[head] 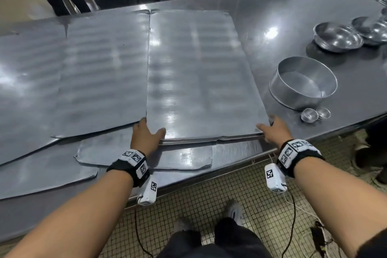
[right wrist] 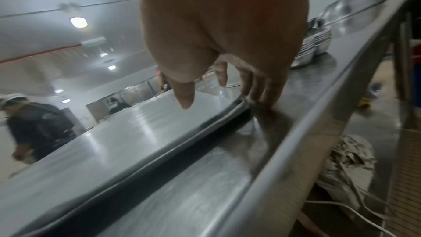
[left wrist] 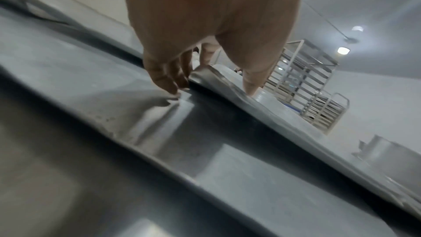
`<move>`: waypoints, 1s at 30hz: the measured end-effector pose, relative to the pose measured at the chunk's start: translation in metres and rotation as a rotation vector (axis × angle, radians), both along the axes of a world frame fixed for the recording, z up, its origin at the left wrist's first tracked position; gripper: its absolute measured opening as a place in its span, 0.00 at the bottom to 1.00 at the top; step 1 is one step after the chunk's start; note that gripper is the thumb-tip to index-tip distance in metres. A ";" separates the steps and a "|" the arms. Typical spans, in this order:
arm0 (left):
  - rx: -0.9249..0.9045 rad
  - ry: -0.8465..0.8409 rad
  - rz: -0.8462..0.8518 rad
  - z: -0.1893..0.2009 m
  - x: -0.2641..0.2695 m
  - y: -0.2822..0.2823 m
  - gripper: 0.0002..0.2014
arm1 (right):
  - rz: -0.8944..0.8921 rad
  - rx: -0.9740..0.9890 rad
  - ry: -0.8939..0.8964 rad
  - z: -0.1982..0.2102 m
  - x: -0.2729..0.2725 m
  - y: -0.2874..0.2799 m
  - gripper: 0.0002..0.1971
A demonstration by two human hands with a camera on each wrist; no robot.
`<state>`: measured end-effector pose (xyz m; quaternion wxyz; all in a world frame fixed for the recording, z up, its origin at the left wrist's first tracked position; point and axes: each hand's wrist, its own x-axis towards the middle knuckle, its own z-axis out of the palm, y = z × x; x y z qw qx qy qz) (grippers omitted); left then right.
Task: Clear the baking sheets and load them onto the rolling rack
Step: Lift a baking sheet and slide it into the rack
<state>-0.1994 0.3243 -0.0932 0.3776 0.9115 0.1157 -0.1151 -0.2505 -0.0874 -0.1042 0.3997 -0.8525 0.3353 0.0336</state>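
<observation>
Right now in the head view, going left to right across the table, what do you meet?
Left baking sheet → left hand → right baking sheet, gripped at its near corners → right hand → round cake tin → steel bowl.

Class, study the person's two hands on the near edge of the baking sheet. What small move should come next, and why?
Probably lift the near edge. The left hand and right hand each grip a near corner of the baking sheet, thumbs on top and fingers at its edge, and the wrist views show a dark gap under that edge. It lies on the table, overlapping other sheets.
</observation>
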 end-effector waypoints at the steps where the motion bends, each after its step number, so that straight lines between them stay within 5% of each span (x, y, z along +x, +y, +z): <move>1: -0.065 0.025 0.019 -0.003 0.001 0.003 0.42 | -0.005 0.015 0.011 -0.004 0.002 -0.003 0.31; 12: -0.387 -0.075 0.015 -0.010 -0.007 0.009 0.25 | 0.015 0.061 -0.091 -0.020 -0.012 -0.012 0.17; 20: -0.396 -0.042 0.130 0.001 -0.019 0.008 0.31 | 0.003 0.127 -0.057 -0.023 -0.015 -0.022 0.16; 24: -0.389 -0.091 0.176 0.014 -0.037 0.007 0.27 | 0.052 0.121 -0.007 -0.031 -0.020 -0.034 0.28; 30: -0.372 -0.121 0.178 0.033 -0.064 0.000 0.23 | 0.090 0.061 -0.010 -0.028 -0.044 -0.040 0.26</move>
